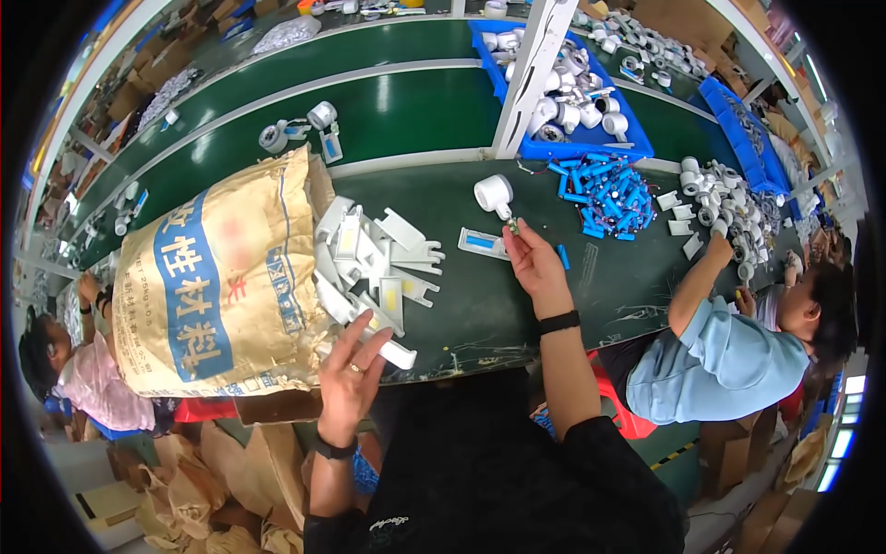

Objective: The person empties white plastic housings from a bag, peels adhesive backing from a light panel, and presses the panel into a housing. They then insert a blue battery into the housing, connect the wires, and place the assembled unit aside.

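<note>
Head view: right hand (538, 266) pinches a small greenish part (514, 225) between fingertips, right at the stem of a white round housing (493, 192); whether the two are joined, can't tell. White handle piece with blue insert (483, 243) lies on the dark green surface (429, 189), just left of those fingertips. Single blue cylinder (563, 257) lies just right of the same hand.

Left hand (349, 383) is at the near edge of a heap of white plastic parts (378, 245), fingers spread and partly bent over a white piece (399, 355); firm grip or only touching, can't tell. Heap lies at the mouth of a big paper sack (208, 286), which lies on its side at left.

Pile of blue cylinders (609, 196) is right of the white housing. Blue bin (577, 150) of white housings behind. Co-worker in light blue top (724, 365) at right, arm reaching to another pile of white parts (724, 208).
</note>
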Available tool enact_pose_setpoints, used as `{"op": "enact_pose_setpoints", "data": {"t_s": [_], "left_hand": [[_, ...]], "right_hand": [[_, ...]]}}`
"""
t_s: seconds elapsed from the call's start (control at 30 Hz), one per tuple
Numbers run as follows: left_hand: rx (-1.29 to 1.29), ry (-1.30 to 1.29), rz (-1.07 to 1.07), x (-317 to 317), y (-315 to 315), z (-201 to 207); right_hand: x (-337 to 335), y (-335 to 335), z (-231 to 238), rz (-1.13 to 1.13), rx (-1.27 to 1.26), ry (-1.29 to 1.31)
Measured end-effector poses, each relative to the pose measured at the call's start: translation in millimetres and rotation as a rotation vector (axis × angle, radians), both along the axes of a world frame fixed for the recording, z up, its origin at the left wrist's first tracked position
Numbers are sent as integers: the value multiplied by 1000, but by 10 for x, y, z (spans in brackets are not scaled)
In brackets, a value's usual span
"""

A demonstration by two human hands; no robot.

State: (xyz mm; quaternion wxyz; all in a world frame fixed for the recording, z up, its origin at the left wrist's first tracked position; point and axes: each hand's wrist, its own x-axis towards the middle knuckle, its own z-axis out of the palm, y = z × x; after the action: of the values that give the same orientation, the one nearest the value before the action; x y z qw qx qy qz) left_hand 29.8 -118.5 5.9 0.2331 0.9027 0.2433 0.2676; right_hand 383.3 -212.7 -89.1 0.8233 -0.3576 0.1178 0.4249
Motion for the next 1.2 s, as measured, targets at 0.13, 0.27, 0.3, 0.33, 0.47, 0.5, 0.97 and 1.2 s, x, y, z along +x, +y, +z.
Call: {"op": "enact_pose_setpoints", "data": {"t_s": [0.13,0.27,0.3,0.33,0.47,0.5,0.97,1.2], "left_hand": [[-141,-188,48,127,33,-260],[-522,-342,72,177,134,-505],[-652,-504,6,199,153,-524],[-779,-666,-64,207,175,-547],[-1003,-850,-55,143,334,-708],[-961,-828,-8,161,381,-722],[-1034,-905,-52,107,501,-993],[-977,-859,-55,102,498,-1073]], "right_hand": [[2,21,7,9,-24,-46],[86,25,-32,43,-63,-54],[87,49,-3,39,-87,-76],[86,90,24,41,-81,-88],[114,328,80,81,-99,-231],[120,395,79,95,-107,-266],[-157,596,35,50,-289,-447],[-145,597,-128,-13,-185,-431]]}}
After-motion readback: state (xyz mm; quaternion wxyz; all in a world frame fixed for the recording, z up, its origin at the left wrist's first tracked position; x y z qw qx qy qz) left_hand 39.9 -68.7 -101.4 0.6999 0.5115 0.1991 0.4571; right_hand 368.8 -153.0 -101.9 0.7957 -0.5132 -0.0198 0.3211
